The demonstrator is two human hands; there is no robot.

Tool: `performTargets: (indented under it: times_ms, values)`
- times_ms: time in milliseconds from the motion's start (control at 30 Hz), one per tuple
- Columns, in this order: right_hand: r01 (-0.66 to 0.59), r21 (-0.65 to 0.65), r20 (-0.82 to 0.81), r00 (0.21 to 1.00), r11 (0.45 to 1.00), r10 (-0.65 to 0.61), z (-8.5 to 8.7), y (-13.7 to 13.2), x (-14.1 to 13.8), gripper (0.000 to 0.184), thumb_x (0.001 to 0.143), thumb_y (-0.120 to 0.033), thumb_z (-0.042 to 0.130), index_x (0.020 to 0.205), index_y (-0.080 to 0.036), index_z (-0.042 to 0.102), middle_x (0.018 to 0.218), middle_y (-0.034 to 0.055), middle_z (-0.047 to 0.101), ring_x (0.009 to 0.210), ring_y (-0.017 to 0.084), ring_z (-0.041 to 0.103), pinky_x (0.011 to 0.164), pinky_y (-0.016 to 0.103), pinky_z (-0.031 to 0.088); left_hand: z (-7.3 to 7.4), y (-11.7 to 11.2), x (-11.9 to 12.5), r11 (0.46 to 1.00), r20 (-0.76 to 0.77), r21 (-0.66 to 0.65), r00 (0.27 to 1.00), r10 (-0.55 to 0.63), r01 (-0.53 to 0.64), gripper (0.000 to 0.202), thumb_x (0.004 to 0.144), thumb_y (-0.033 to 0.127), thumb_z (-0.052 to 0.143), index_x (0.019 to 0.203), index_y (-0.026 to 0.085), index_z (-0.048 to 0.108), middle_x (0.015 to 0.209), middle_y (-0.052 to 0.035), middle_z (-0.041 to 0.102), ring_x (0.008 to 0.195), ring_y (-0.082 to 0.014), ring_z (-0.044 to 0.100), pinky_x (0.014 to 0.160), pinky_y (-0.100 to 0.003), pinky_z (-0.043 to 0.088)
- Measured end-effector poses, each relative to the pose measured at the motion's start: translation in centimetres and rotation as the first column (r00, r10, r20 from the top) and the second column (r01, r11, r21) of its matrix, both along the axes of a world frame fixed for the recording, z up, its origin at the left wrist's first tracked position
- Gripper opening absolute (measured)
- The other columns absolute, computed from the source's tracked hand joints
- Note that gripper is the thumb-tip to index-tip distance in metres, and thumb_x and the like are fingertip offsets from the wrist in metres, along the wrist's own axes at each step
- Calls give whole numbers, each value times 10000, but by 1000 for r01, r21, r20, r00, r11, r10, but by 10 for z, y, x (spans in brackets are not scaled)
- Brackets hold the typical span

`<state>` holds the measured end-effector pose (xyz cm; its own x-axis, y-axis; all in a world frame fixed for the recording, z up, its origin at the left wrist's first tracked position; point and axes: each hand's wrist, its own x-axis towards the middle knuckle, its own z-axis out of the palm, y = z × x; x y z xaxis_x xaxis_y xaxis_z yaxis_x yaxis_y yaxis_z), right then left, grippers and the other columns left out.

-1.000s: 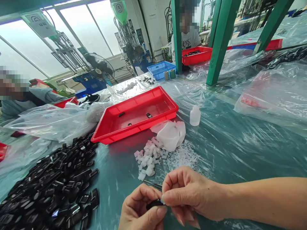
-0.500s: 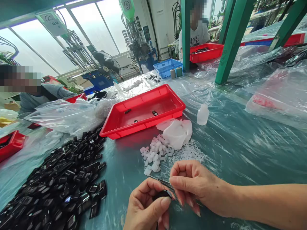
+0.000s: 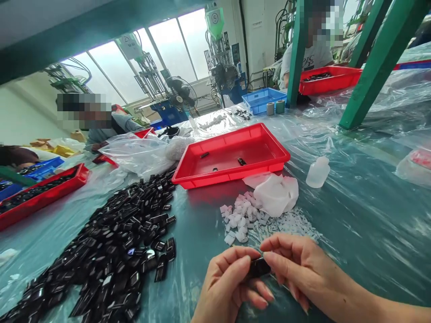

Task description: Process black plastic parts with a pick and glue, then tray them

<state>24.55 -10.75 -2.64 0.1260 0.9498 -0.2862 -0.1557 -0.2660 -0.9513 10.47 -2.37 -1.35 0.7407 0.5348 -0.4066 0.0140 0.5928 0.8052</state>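
In the head view, my left hand [image 3: 229,280] pinches a small glossy black plastic part [image 3: 258,268] between thumb and fingers. My right hand [image 3: 299,269] closes its thumb and forefinger at the part's right end. The metal tweezers seen earlier are hidden now, so I cannot tell whether they are still in my right hand. Just beyond my fingers lies a heap of small white plastic pieces [image 3: 240,215], with smaller clear bits [image 3: 292,224] spread to its right. To the left of my hands spreads a big pile of similar black parts [image 3: 114,251].
A red tray [image 3: 232,176] holding three black parts stands beyond the white pieces. A crumpled white sheet [image 3: 278,193] and a translucent bottle [image 3: 317,172] are at right. Green posts [image 3: 367,85] rise from the film-covered table. Co-workers sit beyond, with red and blue trays [image 3: 264,99].
My view has swung left, so things sit further right. The tweezers are out of sight, and my right fingertips have moved onto the black part, which now lies between both hands.
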Motion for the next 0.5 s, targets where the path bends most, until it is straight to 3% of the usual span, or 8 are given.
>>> performTargets:
  times_ms: [133,267,367,500]
  values:
    - [-81,-15,64,995,997,81,-1,-2,-3,324,784,-465,550,767,-142,537,575,-12,523,368,36,382,327,142,290,0,-3,0,996,-71,76,997,-32,37,298,581,235,761,809,92,633,520,-8,634,485,-105,622,453,-147,498]
    - [-76,40,61,995,996,74,-5,-3,-5,373,785,-515,524,890,-159,498,595,-37,480,395,43,381,356,149,309,5,1,2,975,-80,214,994,75,-56,326,612,241,732,863,76,605,502,4,627,438,-83,586,432,-145,477]
    - [-90,46,100,991,995,85,-8,-2,-7,423,774,-561,507,948,-178,459,610,-49,443,415,49,373,374,157,313,18,12,4,917,-86,358,972,219,-175,277,637,185,699,862,87,574,532,11,630,466,-90,599,450,-155,486]
    - [-148,45,167,976,988,139,-9,-3,-8,393,771,-563,498,881,-187,466,614,-41,407,462,69,370,401,170,324,48,40,12,855,-124,480,949,291,-199,93,679,64,621,757,89,577,510,17,604,469,-78,601,474,-144,489]
